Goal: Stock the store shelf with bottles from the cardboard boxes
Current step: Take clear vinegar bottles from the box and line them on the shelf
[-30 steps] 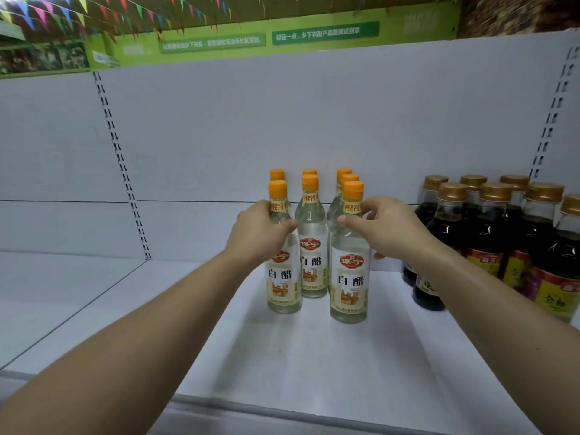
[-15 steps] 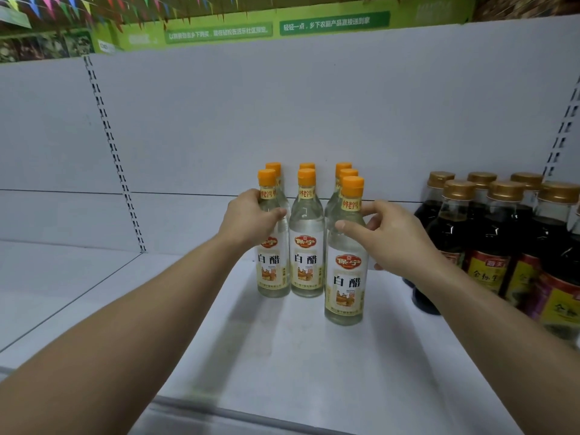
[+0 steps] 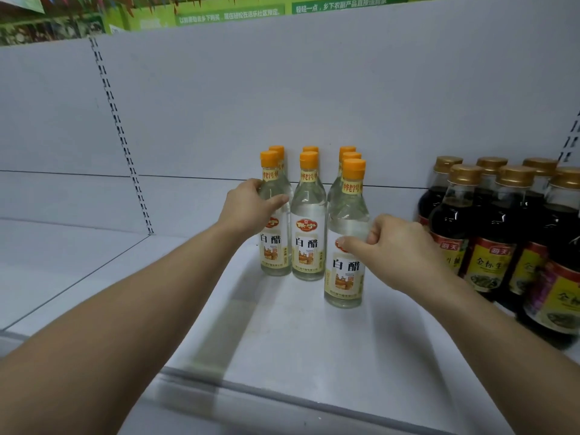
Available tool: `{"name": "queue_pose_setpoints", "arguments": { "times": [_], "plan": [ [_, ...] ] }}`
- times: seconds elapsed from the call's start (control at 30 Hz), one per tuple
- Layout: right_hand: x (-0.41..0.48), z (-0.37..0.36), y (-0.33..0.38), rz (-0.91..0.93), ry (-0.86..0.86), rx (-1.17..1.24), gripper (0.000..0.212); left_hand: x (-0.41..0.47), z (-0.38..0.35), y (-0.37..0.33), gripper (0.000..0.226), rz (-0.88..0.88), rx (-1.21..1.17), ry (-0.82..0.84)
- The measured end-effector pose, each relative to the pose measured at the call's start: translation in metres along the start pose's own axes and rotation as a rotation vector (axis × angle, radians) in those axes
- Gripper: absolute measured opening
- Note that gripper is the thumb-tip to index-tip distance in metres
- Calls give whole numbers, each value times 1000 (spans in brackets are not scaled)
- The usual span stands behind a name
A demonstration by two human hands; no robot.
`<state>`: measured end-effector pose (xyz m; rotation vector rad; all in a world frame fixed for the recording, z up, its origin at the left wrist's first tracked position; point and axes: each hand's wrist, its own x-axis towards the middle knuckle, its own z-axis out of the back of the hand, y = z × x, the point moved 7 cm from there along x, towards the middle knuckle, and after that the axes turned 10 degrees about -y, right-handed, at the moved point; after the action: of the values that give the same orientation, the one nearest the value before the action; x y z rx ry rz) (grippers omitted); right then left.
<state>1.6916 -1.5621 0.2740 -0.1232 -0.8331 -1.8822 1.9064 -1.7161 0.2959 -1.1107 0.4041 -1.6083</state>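
Several clear white-vinegar bottles with orange caps stand in three short rows on the white shelf (image 3: 282,346). My left hand (image 3: 246,210) grips the front-left bottle (image 3: 276,249) at its shoulder, thumb across the front. That bottle stands level with the middle front bottle (image 3: 309,246). My right hand (image 3: 400,248) holds the front-right bottle (image 3: 345,277) at label height, thumb on the label and fingers curled round its right side. This bottle stands nearer the shelf's front than the other two. No cardboard box is in view.
Several dark soy-sauce bottles (image 3: 489,246) with gold caps crowd the shelf's right side, close to my right wrist. The shelf's white back panel (image 3: 314,105) rises behind the vinegar bottles. The shelf's front lip (image 3: 282,394) runs below my forearms.
My left hand has pushed the front-left bottle back into line with the middle one. My right hand has slid down from the front-right bottle's shoulder to its label.
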Motion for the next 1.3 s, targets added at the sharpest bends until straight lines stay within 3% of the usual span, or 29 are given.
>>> {"name": "queue_pose_setpoints", "arguments": {
  "times": [0.13, 0.3, 0.67, 0.87, 1.03, 1.3],
  "plan": [
    [-16, -6, 17, 93, -7, -227, 35, -27, 9, 14, 60, -29, 199, 0],
    [-47, -23, 50, 167, 109, -171, 25, -75, 35, 32, 64, -68, 372, 23],
    [-172, -43, 153, 346, 270, -110, 58, -223, 180, 106, 54, 0, 499, -23],
    [-271, -75, 215, 463, 376, -1, 55, -311, 260, 181, 48, 164, 567, -71],
    [-359, -139, 252, 608, 513, 1, 50, -383, 304, 249, 58, 337, 638, -71],
    [-464, -259, 250, 725, 828, -23, 57, -478, 322, 355, 48, 661, 672, -42]
  ]
}}
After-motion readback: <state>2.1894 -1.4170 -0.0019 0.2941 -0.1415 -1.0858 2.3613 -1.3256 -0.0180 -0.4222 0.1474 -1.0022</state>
